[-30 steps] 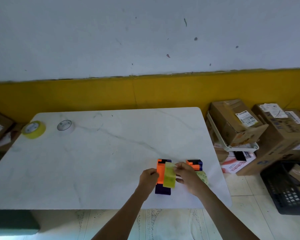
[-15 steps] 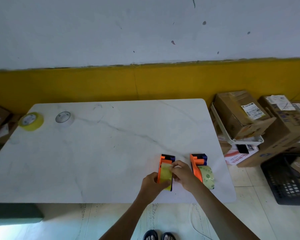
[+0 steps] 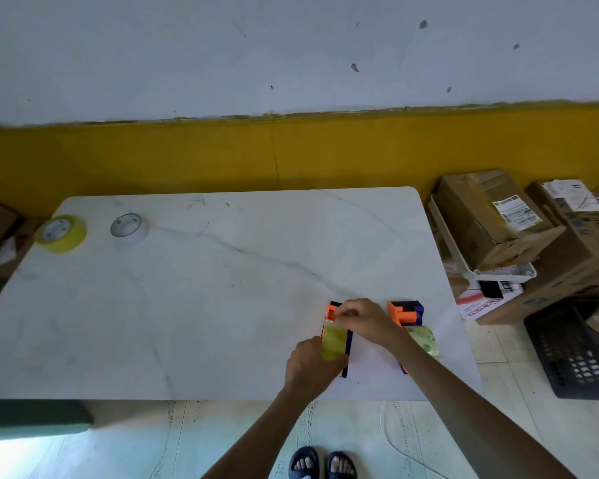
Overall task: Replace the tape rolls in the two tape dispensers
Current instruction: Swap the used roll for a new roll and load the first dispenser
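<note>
- The near dispenser (image 3: 338,335) lies in the lower middle of the frame, close to the table's (image 3: 201,305) front edge, probably so both hands can work on it without reaching.
- The left hand (image 3: 310,366) grips this dispenser at its near end, fingers curled round the body beside the yellow tape (image 3: 334,342). I judge it acts as a brace, keeping the tool from sliding while the other hand works.
- The right hand (image 3: 358,318) sits over the far, orange end of the same dispenser, fingertips bunched as if pinching the tape's free end. Exactly what they pinch is too small to tell. The likely purpose is to lead the tape through to the cutter end.
- The second dispenser (image 3: 407,318) lies just right of the hands, with a pale roll (image 3: 422,340) mounted on it. No hand touches it; it appears loaded, or waiting its turn.
- Two loose rolls sit at the upper left of the table, well apart from the work: a yellow roll (image 3: 61,234) by the corner and a white roll (image 3: 128,227) just to its right. Whether they are spares or the old rolls cannot be told.
- Cardboard boxes (image 3: 498,219) are stacked on the floor at the right of the frame, beyond the table.
</note>
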